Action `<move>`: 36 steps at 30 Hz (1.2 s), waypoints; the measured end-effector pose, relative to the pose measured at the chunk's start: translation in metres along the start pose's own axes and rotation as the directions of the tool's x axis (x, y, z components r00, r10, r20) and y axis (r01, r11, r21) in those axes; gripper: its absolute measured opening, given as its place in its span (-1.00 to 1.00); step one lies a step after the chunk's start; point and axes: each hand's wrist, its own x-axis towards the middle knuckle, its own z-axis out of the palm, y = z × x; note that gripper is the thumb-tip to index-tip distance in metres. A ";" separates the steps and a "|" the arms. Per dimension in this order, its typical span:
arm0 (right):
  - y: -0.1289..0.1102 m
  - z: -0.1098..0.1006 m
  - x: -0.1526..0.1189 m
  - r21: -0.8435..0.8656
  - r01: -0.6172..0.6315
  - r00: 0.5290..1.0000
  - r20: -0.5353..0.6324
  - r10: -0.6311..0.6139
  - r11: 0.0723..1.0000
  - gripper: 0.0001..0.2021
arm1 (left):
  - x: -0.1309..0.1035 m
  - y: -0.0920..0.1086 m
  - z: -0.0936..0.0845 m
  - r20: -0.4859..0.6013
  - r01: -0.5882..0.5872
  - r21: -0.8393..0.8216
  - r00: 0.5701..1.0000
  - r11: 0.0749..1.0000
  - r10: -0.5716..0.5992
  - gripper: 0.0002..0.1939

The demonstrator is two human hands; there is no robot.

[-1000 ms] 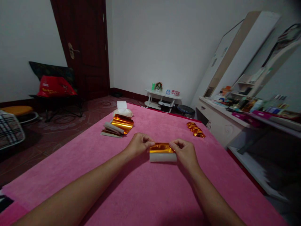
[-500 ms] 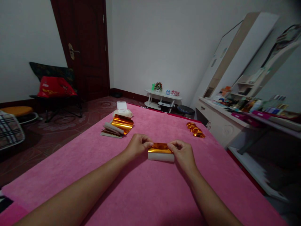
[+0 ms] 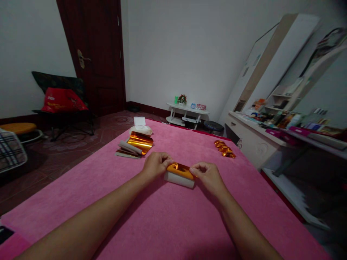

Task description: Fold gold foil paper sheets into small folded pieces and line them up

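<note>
A sheet of gold foil paper with a grey backing [image 3: 180, 180] is held between both hands above the pink cloth [image 3: 168, 224]. My left hand [image 3: 157, 165] pinches its upper left corner, where the foil curls. My right hand [image 3: 208, 177] pinches its upper right end, thumb and fingers together. The grey part hangs toward me, and the sheet tilts down to the right. Beyond my left hand lies a pile of gold and grey sheets [image 3: 139, 143]. Several folded gold pieces [image 3: 224, 149] sit in a row at the far right of the cloth.
An open white wipes pack [image 3: 140, 124] stands behind the sheet pile. A dresser crowded with bottles [image 3: 252, 124] runs along the right side. Past the far edge are a low white shelf [image 3: 187, 109] and a round stool [image 3: 214, 126]. A red bag [image 3: 63, 100] rests on a chair at left.
The held sheet has shifted slightly left and tilted, its right end lower. Its gold edge has curled near my left fingers. Both hands have moved a little left and keep their pinch.
</note>
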 end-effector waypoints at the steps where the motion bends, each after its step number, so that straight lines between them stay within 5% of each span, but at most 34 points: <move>1: 0.000 0.001 -0.001 0.036 -0.058 0.996 0.072 0.055 0.998 -0.81 | 0.002 -0.001 -0.001 0.001 0.011 -0.020 1.000 1.000 -0.011 -0.78; 4: 0.001 0.006 -0.005 0.127 -0.206 0.966 0.185 0.181 0.970 -0.76 | 0.008 -0.001 -0.002 -0.006 0.037 -0.074 0.999 0.997 -0.038 -0.73; 11: 0.002 0.022 -0.010 0.177 -0.218 0.965 0.186 0.185 0.960 -0.73 | 0.007 0.004 -0.005 0.124 0.146 -0.201 0.985 0.969 -0.123 -0.69; 21: -0.011 0.034 -0.014 0.107 0.004 0.979 0.203 -0.026 0.994 -0.73 | -0.009 0.017 0.013 0.348 0.146 -0.206 0.935 0.968 -0.068 -0.70; 25: -0.007 0.029 -0.014 0.086 -0.016 0.975 0.221 -0.003 0.996 -0.70 | -0.002 0.011 0.004 0.246 0.204 -0.218 0.958 0.955 -0.148 -0.70; 31: 0.005 0.018 -0.009 0.338 -0.230 0.972 0.130 0.197 0.913 -0.64 | 0.023 -0.009 -0.042 -0.085 0.156 -0.284 0.979 0.946 -0.187 -0.60; 36: -0.001 0.023 -0.008 0.580 -0.324 0.946 0.195 0.259 0.747 -0.68 | 0.011 -0.008 -0.018 0.036 0.170 -0.372 0.985 0.913 -0.169 -0.59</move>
